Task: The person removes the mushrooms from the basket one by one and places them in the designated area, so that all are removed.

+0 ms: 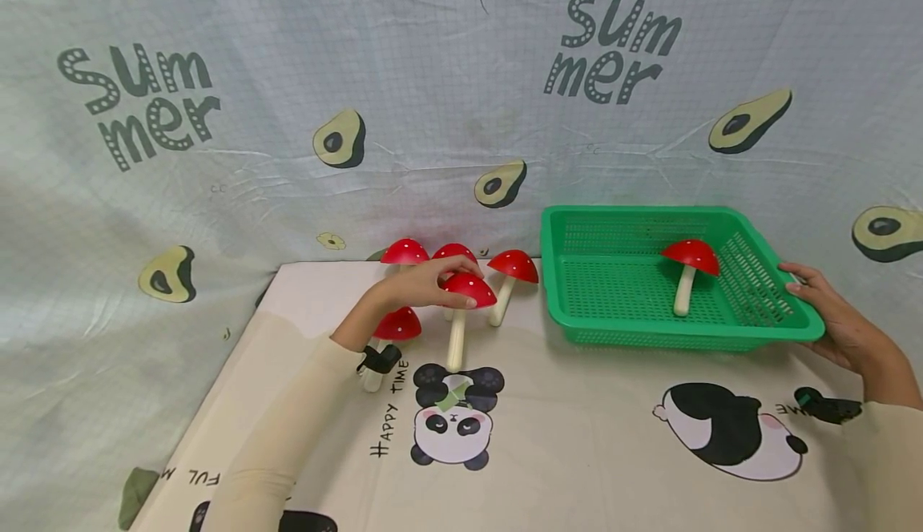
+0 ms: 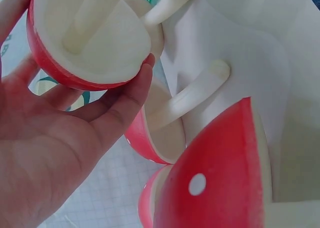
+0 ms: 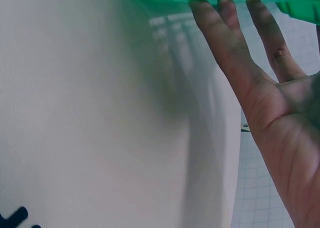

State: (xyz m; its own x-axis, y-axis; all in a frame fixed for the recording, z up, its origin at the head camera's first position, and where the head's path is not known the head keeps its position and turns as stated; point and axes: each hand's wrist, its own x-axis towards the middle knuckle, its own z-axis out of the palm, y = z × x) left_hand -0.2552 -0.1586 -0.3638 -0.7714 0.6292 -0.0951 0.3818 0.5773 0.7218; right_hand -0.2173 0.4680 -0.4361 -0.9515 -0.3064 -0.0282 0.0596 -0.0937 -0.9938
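A toy mushroom (image 1: 471, 290) with a white-spotted red cap and pale stem is held by its cap in my left hand (image 1: 425, 282). In the left wrist view, the fingers spread around the cap's rim of this held mushroom (image 2: 90, 80), whose hollow underside shows. Several similar mushrooms (image 1: 513, 264) stand close around that hand. My right hand (image 1: 836, 316) grips the right end of a green plastic basket (image 1: 692, 336), with fingertips over the rim. Other fingers (image 3: 270, 25) touch the basket's underside in the right wrist view. One mushroom (image 1: 692, 258) leans inside the basket.
The table (image 1: 577, 436) has a pale cloth printed with pandas and letters. A whitish curtain (image 1: 404, 75) with avocado prints hangs right behind the table and basket. One mushroom (image 1: 397, 325) stands partly behind the left wrist.
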